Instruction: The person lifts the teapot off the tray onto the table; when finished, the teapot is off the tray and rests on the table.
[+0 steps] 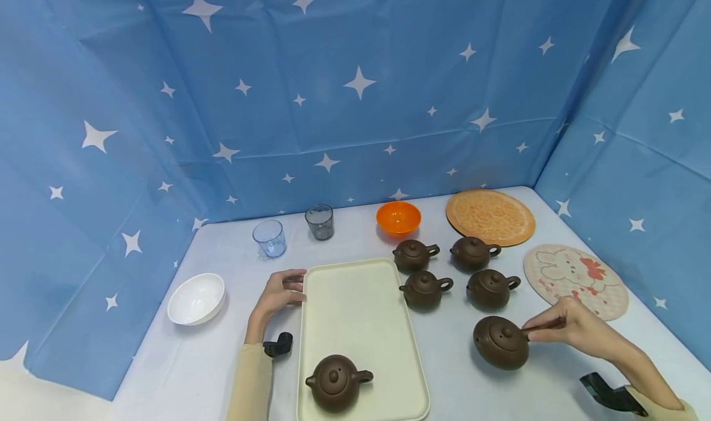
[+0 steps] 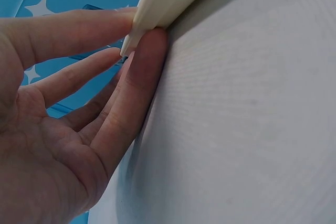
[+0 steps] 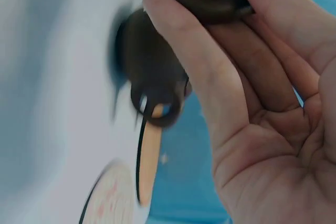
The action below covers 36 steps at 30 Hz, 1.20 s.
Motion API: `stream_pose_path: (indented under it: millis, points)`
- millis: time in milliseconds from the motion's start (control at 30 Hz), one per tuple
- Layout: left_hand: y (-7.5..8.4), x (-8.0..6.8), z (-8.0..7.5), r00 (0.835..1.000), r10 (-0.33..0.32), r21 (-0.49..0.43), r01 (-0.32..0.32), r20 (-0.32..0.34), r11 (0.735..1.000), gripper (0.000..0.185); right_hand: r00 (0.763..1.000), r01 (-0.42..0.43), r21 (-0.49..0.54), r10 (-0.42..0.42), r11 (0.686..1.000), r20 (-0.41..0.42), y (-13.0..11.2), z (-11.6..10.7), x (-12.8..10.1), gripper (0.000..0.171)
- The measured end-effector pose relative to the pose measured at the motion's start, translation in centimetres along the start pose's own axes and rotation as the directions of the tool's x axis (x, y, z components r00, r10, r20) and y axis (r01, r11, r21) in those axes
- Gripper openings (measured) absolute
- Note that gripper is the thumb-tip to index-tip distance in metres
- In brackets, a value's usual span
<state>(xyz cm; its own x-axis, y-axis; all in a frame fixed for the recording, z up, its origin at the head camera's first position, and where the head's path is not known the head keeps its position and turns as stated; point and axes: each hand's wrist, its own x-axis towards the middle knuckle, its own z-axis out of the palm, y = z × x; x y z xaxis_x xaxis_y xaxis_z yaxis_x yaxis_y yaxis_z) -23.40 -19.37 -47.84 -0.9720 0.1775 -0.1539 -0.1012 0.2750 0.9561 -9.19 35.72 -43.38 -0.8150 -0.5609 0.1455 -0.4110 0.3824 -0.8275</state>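
My right hand [image 1: 583, 328] pinches the loop handle [image 3: 210, 9] of a dark brown teapot [image 1: 501, 342], which tilts above the table with its lid on; only the handle end shows well in the right wrist view. My left hand [image 1: 280, 294] holds the left rim of a cream tray [image 1: 355, 322] near its far corner, the rim [image 2: 152, 11] between thumb and fingers in the left wrist view. On the tray's near part stands another brown teapot [image 1: 335, 383], handle pointing right.
Two brown teapots [image 1: 424, 289] [image 1: 412, 255] stand right by the tray, two more [image 1: 491, 289] [image 1: 472, 253] beyond them. Behind are an orange bowl [image 1: 399, 218], a grey glass [image 1: 320, 222] and a blue glass [image 1: 270, 239]. A white bowl [image 1: 197, 299] sits left; round mats [image 1: 490, 216] [image 1: 574, 276] lie right.
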Motion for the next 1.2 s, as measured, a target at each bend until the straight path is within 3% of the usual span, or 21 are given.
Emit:
stream_pose_path:
  millis: [400,1200]
  points:
    - [0.2,-0.2,-0.3,1.000,0.014,0.011,-0.014,0.009,1.000,0.064,1.000,-0.008,-0.044,0.007,0.999,-0.021,2.5,-2.4,-1.5,0.025]
    - [0.0,-0.1,-0.2,1.000,0.004,0.019,-0.004,-0.002,1.000,0.063,1.000,-0.030,0.008,0.030,1.000,0.004,3.6,-2.0,-1.7,0.022]
